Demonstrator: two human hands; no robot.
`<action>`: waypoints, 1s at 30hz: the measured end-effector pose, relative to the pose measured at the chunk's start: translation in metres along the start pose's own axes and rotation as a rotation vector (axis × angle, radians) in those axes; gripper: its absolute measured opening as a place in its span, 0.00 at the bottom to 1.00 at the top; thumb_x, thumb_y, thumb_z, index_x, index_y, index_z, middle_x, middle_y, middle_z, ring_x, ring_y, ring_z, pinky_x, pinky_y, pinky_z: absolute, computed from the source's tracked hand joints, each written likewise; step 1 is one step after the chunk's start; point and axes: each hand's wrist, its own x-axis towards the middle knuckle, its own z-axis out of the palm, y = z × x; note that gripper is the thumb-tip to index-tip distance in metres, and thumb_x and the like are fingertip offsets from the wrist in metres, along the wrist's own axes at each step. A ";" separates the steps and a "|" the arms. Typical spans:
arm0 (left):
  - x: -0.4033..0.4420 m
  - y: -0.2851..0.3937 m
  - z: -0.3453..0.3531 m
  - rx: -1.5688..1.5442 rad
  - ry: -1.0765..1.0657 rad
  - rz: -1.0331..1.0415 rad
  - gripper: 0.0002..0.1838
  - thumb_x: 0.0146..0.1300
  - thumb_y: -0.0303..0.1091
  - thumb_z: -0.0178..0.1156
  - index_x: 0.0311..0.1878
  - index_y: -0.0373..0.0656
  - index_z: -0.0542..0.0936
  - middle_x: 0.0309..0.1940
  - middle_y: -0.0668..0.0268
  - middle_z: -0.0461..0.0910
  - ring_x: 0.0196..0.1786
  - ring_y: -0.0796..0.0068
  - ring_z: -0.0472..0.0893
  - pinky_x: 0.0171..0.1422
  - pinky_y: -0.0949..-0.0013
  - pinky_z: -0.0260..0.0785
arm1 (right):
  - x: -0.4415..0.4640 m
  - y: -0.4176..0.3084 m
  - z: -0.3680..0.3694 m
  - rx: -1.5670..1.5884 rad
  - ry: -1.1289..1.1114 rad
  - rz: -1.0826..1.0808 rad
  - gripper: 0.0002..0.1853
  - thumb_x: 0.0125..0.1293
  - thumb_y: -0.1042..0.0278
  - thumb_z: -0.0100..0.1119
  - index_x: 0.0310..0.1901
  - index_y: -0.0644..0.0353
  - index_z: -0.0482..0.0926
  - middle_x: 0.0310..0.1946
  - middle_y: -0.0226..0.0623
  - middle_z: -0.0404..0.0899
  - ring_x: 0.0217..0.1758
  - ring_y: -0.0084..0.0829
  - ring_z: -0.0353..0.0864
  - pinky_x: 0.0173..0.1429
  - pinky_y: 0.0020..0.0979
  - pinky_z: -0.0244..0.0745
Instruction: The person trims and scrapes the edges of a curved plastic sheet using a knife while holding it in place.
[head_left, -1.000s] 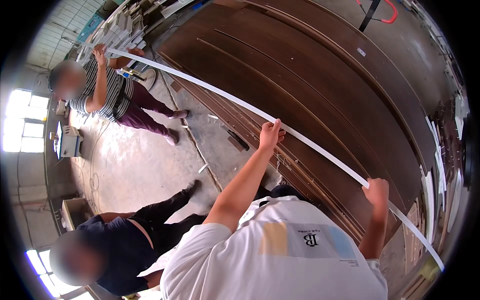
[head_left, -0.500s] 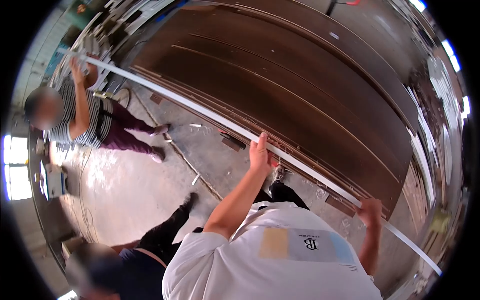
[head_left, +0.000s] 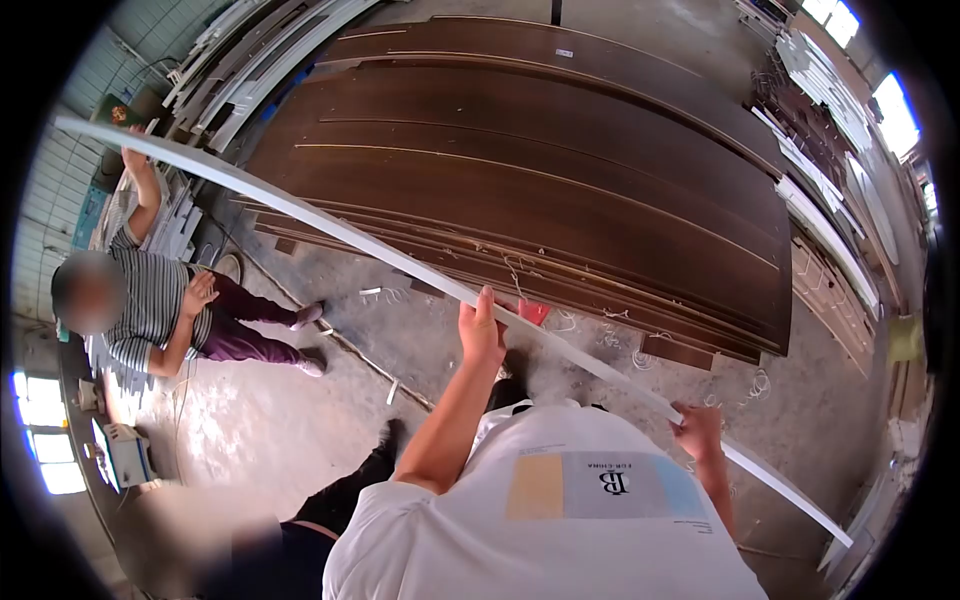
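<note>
A long, thin white strip (head_left: 360, 240) runs slantwise across the view, from the upper left down to the lower right. Near its middle my left hand (head_left: 483, 330) is closed around it, thumb on top. My right hand (head_left: 697, 432) grips the same strip farther to the right, fingers curled over it. Beyond the strip lies a stack of dark brown panels (head_left: 560, 180), at about waist height. At the strip's far left end, another person (head_left: 165, 290) in a striped shirt holds it up with one raised hand.
A second person (head_left: 265, 555) in dark clothes is close by at lower left. Long white strips (head_left: 245, 75) are piled at upper left, and more boards (head_left: 835, 305) lie along the right side. White string scraps (head_left: 645, 355) and a red object (head_left: 533, 312) are near the panel edge.
The strip has come away from the panel edge, toward me, with both my hands on it. The striped-shirt person has lowered one hand from it. My view has shifted.
</note>
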 end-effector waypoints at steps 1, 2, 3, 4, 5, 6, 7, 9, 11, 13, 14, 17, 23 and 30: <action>-0.010 -0.007 0.001 0.010 0.011 0.011 0.15 0.79 0.46 0.65 0.51 0.49 0.72 0.36 0.64 0.80 0.36 0.64 0.86 0.39 0.60 0.81 | -0.012 0.004 0.006 -0.005 -0.007 0.011 0.15 0.58 0.59 0.77 0.48 0.44 0.90 0.24 0.34 0.86 0.30 0.43 0.87 0.37 0.47 0.79; -0.020 -0.014 0.002 0.042 0.003 0.014 0.15 0.79 0.45 0.66 0.52 0.48 0.72 0.36 0.64 0.80 0.36 0.64 0.86 0.39 0.61 0.81 | -0.023 0.012 0.015 0.039 0.009 0.016 0.15 0.58 0.59 0.77 0.48 0.44 0.90 0.24 0.34 0.86 0.30 0.44 0.87 0.38 0.46 0.79; -0.031 -0.022 0.002 0.074 -0.001 0.018 0.15 0.79 0.45 0.66 0.52 0.48 0.72 0.35 0.64 0.80 0.35 0.64 0.86 0.38 0.61 0.81 | -0.034 0.020 0.026 0.083 0.022 0.016 0.15 0.59 0.58 0.77 0.48 0.43 0.91 0.23 0.34 0.86 0.30 0.44 0.88 0.38 0.46 0.79; -0.045 -0.025 0.005 0.107 -0.003 0.023 0.15 0.78 0.45 0.67 0.52 0.47 0.73 0.35 0.64 0.80 0.35 0.64 0.86 0.38 0.62 0.81 | -0.045 0.028 0.037 0.128 0.034 0.015 0.15 0.59 0.58 0.77 0.48 0.43 0.91 0.23 0.34 0.86 0.30 0.44 0.88 0.38 0.45 0.80; -0.057 -0.029 0.009 0.119 -0.008 0.046 0.16 0.78 0.45 0.67 0.52 0.47 0.73 0.35 0.64 0.81 0.35 0.65 0.86 0.38 0.62 0.81 | -0.055 0.036 0.046 0.179 0.026 0.018 0.15 0.60 0.56 0.77 0.49 0.43 0.91 0.24 0.34 0.86 0.31 0.44 0.88 0.38 0.45 0.80; -0.071 -0.031 0.017 0.133 -0.016 0.069 0.16 0.78 0.45 0.67 0.52 0.47 0.73 0.35 0.64 0.81 0.35 0.65 0.86 0.38 0.62 0.80 | -0.065 0.045 0.054 0.231 0.019 0.023 0.15 0.61 0.55 0.76 0.49 0.43 0.91 0.25 0.35 0.87 0.31 0.45 0.88 0.39 0.45 0.80; -0.084 -0.032 0.026 0.147 -0.027 0.093 0.16 0.78 0.44 0.68 0.52 0.47 0.73 0.35 0.64 0.81 0.35 0.65 0.86 0.38 0.62 0.80 | -0.074 0.052 0.063 0.283 0.015 0.029 0.15 0.61 0.54 0.76 0.50 0.43 0.91 0.26 0.35 0.87 0.32 0.46 0.88 0.39 0.46 0.81; -0.111 -0.027 0.045 0.213 -0.059 0.181 0.17 0.76 0.43 0.70 0.52 0.45 0.73 0.35 0.64 0.81 0.35 0.67 0.85 0.39 0.64 0.79 | -0.088 0.058 0.083 0.275 0.069 0.019 0.16 0.63 0.52 0.75 0.51 0.43 0.91 0.27 0.37 0.88 0.32 0.47 0.88 0.40 0.46 0.81; -0.154 -0.014 0.071 0.310 -0.097 0.288 0.18 0.75 0.43 0.71 0.52 0.44 0.73 0.36 0.65 0.81 0.35 0.68 0.85 0.39 0.65 0.79 | -0.108 0.068 0.097 0.308 0.098 0.015 0.16 0.65 0.50 0.73 0.52 0.43 0.91 0.28 0.38 0.88 0.33 0.48 0.88 0.41 0.47 0.82; -0.186 0.002 0.093 0.360 -0.143 0.384 0.23 0.75 0.38 0.70 0.62 0.41 0.70 0.41 0.64 0.80 0.43 0.70 0.84 0.48 0.63 0.79 | -0.110 0.068 0.102 0.381 0.100 0.024 0.16 0.67 0.48 0.72 0.52 0.42 0.91 0.29 0.40 0.88 0.33 0.50 0.88 0.41 0.48 0.82; -0.202 0.012 0.106 0.379 -0.186 0.457 0.25 0.74 0.37 0.70 0.65 0.40 0.69 0.42 0.64 0.80 0.45 0.70 0.84 0.50 0.63 0.79 | -0.110 0.065 0.100 0.388 0.130 0.009 0.17 0.67 0.48 0.72 0.53 0.42 0.91 0.29 0.40 0.88 0.33 0.50 0.88 0.41 0.48 0.82; -0.249 0.013 0.128 0.363 -0.415 0.564 0.41 0.65 0.32 0.74 0.75 0.36 0.63 0.46 0.63 0.79 0.49 0.70 0.83 0.58 0.62 0.79 | -0.105 0.042 0.066 0.439 0.143 -0.017 0.18 0.68 0.45 0.71 0.54 0.43 0.91 0.28 0.42 0.87 0.33 0.50 0.88 0.39 0.49 0.81; -0.273 -0.104 0.102 0.422 -0.420 0.425 0.46 0.53 0.38 0.85 0.70 0.38 0.68 0.50 0.64 0.81 0.53 0.72 0.82 0.59 0.62 0.79 | -0.065 -0.003 0.015 0.579 0.023 -0.151 0.23 0.68 0.45 0.72 0.58 0.48 0.90 0.32 0.46 0.89 0.38 0.50 0.90 0.44 0.46 0.82; -0.273 -0.065 0.094 0.484 -0.137 0.687 0.37 0.46 0.42 0.84 0.57 0.38 0.77 0.48 0.62 0.84 0.51 0.65 0.82 0.58 0.59 0.77 | -0.030 -0.111 -0.286 0.696 0.395 -0.926 0.36 0.65 0.53 0.74 0.70 0.67 0.81 0.71 0.52 0.81 0.76 0.46 0.79 0.81 0.43 0.71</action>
